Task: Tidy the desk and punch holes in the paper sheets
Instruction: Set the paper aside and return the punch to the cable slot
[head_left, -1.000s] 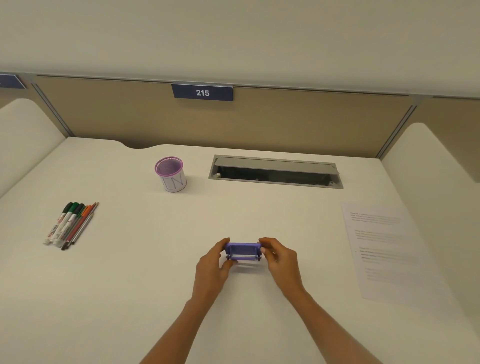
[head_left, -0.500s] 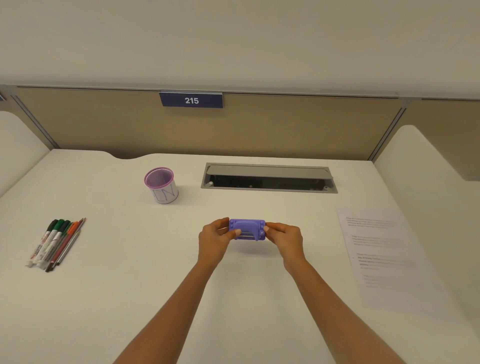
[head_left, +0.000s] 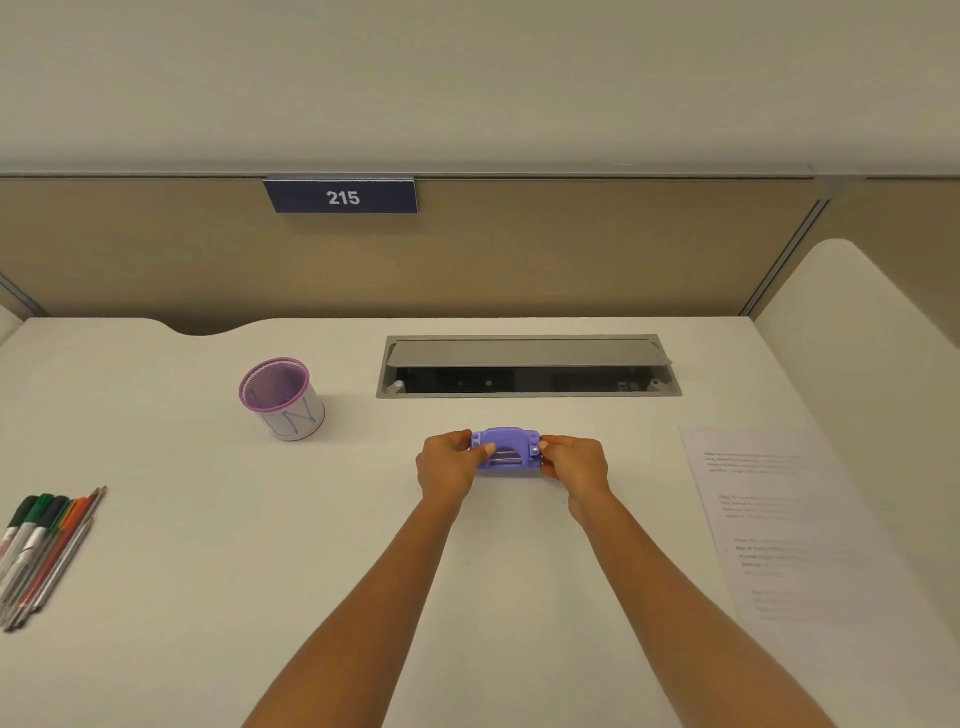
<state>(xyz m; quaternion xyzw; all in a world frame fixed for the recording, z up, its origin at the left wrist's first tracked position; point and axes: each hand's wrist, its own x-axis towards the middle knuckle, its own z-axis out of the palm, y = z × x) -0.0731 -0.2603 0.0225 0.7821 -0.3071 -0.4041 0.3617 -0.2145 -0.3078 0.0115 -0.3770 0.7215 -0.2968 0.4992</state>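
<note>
A small purple hole punch (head_left: 506, 451) sits in the middle of the white desk (head_left: 208, 597), just in front of the cable slot. My left hand (head_left: 448, 464) grips its left end and my right hand (head_left: 574, 464) grips its right end, arms stretched forward. Printed paper sheets (head_left: 800, 540) lie flat on the right side of the desk. At the left edge lies a row of several markers and pencils (head_left: 44, 545). A purple-rimmed pen cup (head_left: 283, 400) stands upright and looks empty at the back left.
A grey cable slot with an open lid (head_left: 527, 366) is set into the desk at the back. Beige partition panels with a "215" sign (head_left: 340, 196) close off the rear. A white side divider (head_left: 862, 322) rises on the right.
Both hands have carried the hole punch away from me toward the cable slot, and it now rests lower on the desk. The view has tilted and shifted.
</note>
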